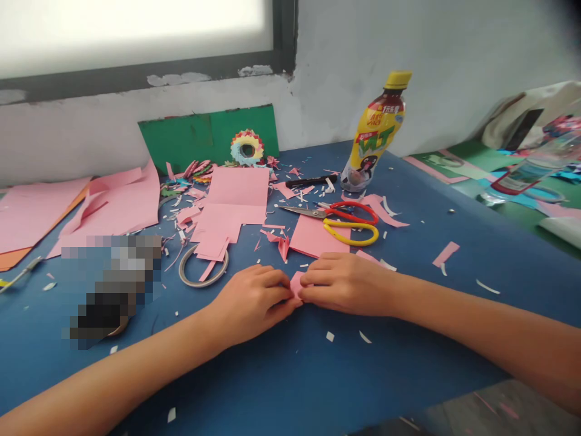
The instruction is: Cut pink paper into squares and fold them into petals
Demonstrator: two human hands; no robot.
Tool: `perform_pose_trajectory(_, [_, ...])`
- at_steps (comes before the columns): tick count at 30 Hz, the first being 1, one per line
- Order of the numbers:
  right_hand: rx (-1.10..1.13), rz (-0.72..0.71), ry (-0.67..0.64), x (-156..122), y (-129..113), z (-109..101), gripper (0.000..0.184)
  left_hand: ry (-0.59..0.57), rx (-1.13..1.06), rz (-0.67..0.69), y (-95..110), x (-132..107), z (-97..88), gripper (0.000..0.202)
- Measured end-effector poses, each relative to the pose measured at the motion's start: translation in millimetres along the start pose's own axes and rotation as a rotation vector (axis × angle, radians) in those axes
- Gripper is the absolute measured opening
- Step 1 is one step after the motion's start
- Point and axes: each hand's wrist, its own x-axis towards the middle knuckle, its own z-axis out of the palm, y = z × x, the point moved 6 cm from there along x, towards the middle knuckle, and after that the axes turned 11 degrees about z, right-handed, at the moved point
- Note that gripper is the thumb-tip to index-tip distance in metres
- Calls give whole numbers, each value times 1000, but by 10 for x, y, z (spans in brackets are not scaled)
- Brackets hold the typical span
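Observation:
Between my two hands is a small piece of pink paper (296,283), pinched from both sides near the table's front. My left hand (256,295) grips its left edge with thumb and fingers. On the other side, my right hand (347,284) holds the right part, and its fingers hide much of the paper. Just beyond my hands lie a folded pink paper star (280,243) and a pink sheet (313,236). Scissors (333,215) with one red and one yellow handle rest partly on that sheet, blades pointing left.
A tea bottle (376,133) with a yellow cap stands at the back right. Left of my hands are a tape roll (181,274), stacked pink sheets (236,197) and a pixelated object (113,290). A paper ring (233,148) leans against a green board (181,142). Scraps litter the blue table (408,363).

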Motion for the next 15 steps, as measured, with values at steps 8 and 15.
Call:
perform_pose_trajectory(8, [357, 143, -103, 20, 181, -1, 19, -28, -401, -80, -167, 30, -16, 11])
perform_pose_trajectory(15, [500, 268, -171, 45, 233, 50, 11, -42, -459, -110, -183, 21, 3, 11])
